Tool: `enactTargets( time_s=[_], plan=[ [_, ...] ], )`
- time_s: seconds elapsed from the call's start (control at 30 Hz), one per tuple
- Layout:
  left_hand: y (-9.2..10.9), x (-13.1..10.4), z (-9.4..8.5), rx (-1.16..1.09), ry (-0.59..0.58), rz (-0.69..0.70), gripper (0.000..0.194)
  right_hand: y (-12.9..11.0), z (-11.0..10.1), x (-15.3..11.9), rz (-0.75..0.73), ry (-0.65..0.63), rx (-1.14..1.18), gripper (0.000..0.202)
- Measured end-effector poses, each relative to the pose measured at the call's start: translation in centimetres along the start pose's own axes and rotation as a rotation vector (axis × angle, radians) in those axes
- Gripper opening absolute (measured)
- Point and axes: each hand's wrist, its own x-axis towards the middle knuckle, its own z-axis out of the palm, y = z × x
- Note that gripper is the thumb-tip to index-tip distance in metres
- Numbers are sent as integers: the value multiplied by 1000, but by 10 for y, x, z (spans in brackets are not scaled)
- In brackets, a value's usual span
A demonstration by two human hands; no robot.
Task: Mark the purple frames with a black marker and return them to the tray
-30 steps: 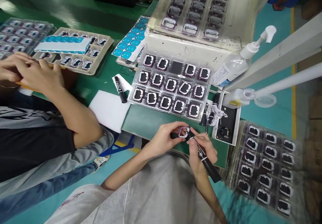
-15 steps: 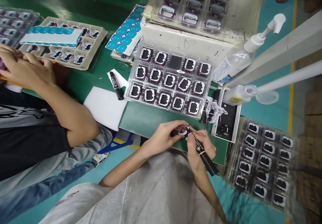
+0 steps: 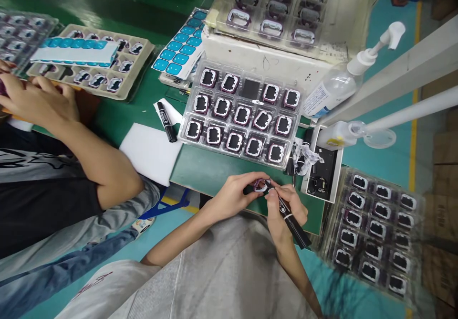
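Near the green table's front edge, my left hand (image 3: 234,194) pinches a small purple and white frame (image 3: 262,186). My right hand (image 3: 284,209) is closed round a black marker (image 3: 294,226), its tip against the frame and its thick end pointing down to the right. A dark piece, partly hidden, shows by my left fingers. Just beyond my hands lies a clear tray (image 3: 214,146) holding several purple frames with white rims; one pocket in its back row has no frame. Another black marker (image 3: 166,123) rests on white paper to the left.
A white foam sheet (image 3: 148,154) lies at left, near a co-worker's arm (image 3: 96,159). Blue sticker sheets (image 3: 181,47) and a white box (image 3: 265,54) stand behind. At right are a pump bottle (image 3: 332,92), a small parts box (image 3: 334,192) and another tray of frames (image 3: 390,228).
The view has shifted very slightly. Both my hands keep the same grip, with the marker's tip still at the frame.
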Motion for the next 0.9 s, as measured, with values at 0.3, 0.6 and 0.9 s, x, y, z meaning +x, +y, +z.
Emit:
enactTargets(
  time_s=[0.3,0.6,0.9],
  plan=[
    [0,-1,1,-3,-9,-4,37,-10,3,10,-234,-12,-80,7],
    [2,-1,-1,5,-25,-116,40,-7,3,8,-74,-2,-35,8],
    [8,0,-1,-20,0,-74,37,-6,10,14,-242,52,-30,12]
  ],
)
